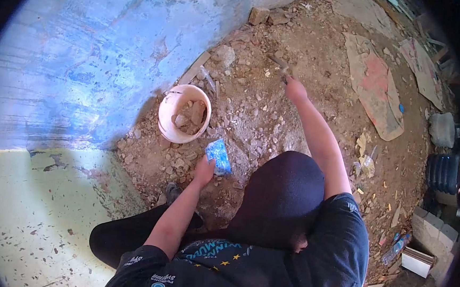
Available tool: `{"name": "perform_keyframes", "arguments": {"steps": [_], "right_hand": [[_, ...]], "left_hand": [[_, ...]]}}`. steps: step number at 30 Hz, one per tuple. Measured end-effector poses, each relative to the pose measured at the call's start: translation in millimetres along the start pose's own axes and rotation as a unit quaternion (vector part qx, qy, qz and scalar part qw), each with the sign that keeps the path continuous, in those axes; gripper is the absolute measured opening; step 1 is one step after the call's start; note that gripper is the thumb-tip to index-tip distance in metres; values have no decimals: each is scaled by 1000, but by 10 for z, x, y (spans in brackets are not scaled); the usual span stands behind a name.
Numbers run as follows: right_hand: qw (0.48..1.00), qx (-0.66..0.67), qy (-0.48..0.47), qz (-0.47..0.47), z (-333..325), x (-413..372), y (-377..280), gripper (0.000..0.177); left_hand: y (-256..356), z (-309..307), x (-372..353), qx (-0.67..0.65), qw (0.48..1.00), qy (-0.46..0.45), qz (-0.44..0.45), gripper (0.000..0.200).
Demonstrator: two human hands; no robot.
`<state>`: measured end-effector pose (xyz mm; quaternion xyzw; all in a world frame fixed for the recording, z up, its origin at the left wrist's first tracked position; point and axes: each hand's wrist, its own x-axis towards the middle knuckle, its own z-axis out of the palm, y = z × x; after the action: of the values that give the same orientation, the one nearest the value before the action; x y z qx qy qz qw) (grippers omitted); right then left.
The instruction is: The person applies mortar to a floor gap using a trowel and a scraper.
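Note:
My left hand [204, 170] is closed on the edge of a flat piece with a blue and white face [219, 157], just below the bucket. Further up and to the right, my right hand [296, 89] grips the handle end of a tool [279, 62], whose dark head points up and left over the dirt. A white bucket [167, 119] holding chunks of rubble [190, 117] stands near the blue wall, above and left of my left hand. Neither hand touches the bucket.
Loose stones and dirt [253, 118] cover the ground. The blue wall [86, 64] rises at the left, above a pale green surface [33, 210]. Flattened cardboard [375, 84] lies at the right. Blocks [434, 230] and a plastic bottle [395, 250] are at the lower right.

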<state>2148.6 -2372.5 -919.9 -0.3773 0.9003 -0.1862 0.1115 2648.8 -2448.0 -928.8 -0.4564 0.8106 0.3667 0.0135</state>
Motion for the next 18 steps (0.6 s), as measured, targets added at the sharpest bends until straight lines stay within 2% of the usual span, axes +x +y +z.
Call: {"name": "perform_keyframes", "arguments": {"steps": [2,5,7,8,10,11,14,15,17,18], "right_hand": [[989,-71,-133,3,-26,51,-224,51],[987,-108,-114,-21,134,-101,-427,55],[988,-109,-104,-24,133,-291,-488,56],[989,-111,-95,-29,132,-425,-514,58],[984,-117,-130,-25,235,-703,-446,60],[979,-121,-162,-20,273,-839,-424,61],[984,-107,-143,-18,301,-1361,-465,59],[982,-114,-148,-23,455,-1484,-413,59],[985,-80,-144,-46,718,-1765,-337,59],[982,-61,-171,-42,636,-1950,-426,60]], "left_hand": [[25,-22,-59,-11,1000,-23,7,39],[-30,15,-20,-80,996,-38,10,41],[-134,67,93,-86,992,-31,87,37],[-94,54,68,-88,992,-32,85,37],[444,-175,-78,-240,969,-53,-28,34],[397,-93,-31,-324,944,-38,-53,30],[500,-89,-28,-290,953,-15,-85,28],[423,-51,6,-359,921,-58,-139,39],[481,-54,-10,-348,925,-50,-145,39],[539,-79,-34,-327,933,-44,-144,39]]}}
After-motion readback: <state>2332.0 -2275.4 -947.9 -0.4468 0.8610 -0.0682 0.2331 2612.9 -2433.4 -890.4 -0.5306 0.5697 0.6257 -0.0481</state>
